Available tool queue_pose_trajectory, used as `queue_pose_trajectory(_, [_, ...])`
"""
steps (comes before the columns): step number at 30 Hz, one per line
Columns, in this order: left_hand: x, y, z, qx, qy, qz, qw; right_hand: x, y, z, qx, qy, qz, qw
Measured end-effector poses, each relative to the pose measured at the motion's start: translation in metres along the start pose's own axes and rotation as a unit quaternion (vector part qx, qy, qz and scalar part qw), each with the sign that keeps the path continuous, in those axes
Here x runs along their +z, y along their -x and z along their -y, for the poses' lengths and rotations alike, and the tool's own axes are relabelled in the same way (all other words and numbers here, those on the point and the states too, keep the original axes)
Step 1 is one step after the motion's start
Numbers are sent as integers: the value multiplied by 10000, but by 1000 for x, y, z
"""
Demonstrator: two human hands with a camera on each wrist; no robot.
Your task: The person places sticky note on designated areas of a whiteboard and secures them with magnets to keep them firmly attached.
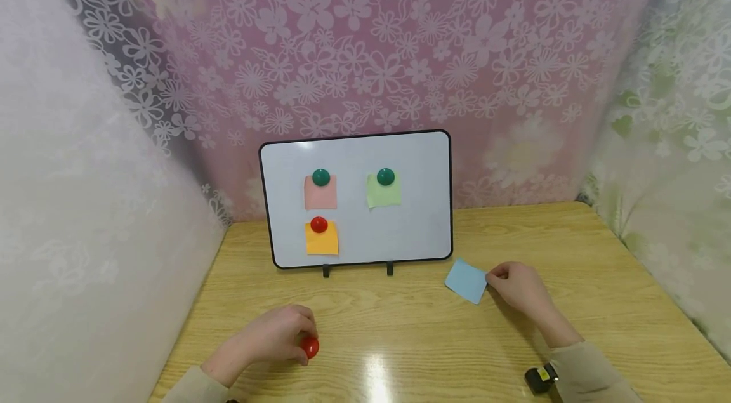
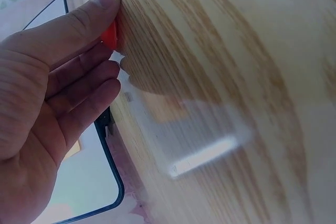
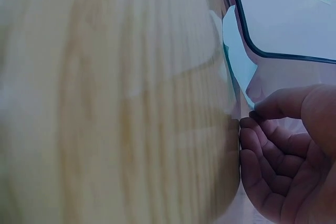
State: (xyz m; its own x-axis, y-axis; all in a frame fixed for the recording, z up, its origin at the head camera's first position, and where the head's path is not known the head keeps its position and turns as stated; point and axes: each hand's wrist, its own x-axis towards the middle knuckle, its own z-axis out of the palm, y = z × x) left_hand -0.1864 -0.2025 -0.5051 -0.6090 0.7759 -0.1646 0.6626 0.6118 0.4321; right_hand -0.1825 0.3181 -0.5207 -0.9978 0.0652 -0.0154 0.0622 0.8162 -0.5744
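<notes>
My left hand pinches a round red magnet between thumb and fingers, low over the front left of the table. In the left wrist view the red magnet shows between the thumb and fingertips. At the right, my right hand pinches a blue sticky note by its right corner, just below the whiteboard's lower right corner. The whiteboard stands on small black feet. It carries a pink note and a green note under dark green magnets, and an orange note under a red magnet.
A small black object with a yellow label is by the right sleeve. The glossy wooden table runs back to a pink floral curtain, with pale curtains on both sides.
</notes>
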Motion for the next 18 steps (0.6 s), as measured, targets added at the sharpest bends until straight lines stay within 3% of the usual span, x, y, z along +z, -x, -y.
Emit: queue_pose_trajectory(18, [-3,-2,-5,6,-13,137,9999,-1,2,-6,-168,27,-15,9999])
